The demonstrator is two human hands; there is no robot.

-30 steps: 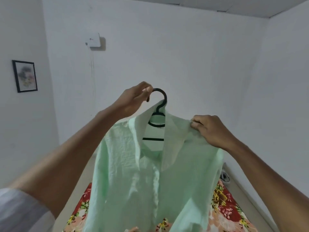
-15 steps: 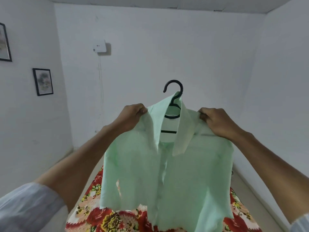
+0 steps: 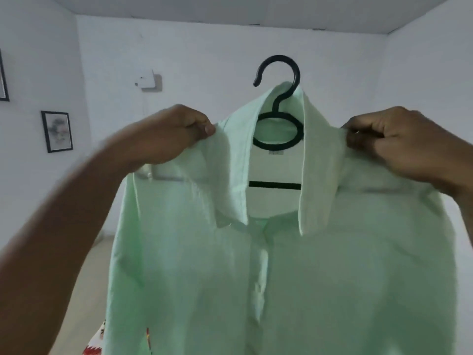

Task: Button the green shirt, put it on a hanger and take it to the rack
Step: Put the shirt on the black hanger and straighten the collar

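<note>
The green shirt (image 3: 294,265) hangs on a black hanger (image 3: 279,119) and is held up in front of a white wall. The left hand (image 3: 171,137) pinches the left shoulder of the shirt with curled fingers, and the right hand (image 3: 394,144) grips the right shoulder in the same way (the hook stands free above the collar). Two framed pictures (image 3: 56,131) hang at the left.

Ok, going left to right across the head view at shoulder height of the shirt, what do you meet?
Framed picture on the wall → left hand pinching the green shirt shoulder → black hanger in the collar → right hand pinching the other shoulder.
</note>
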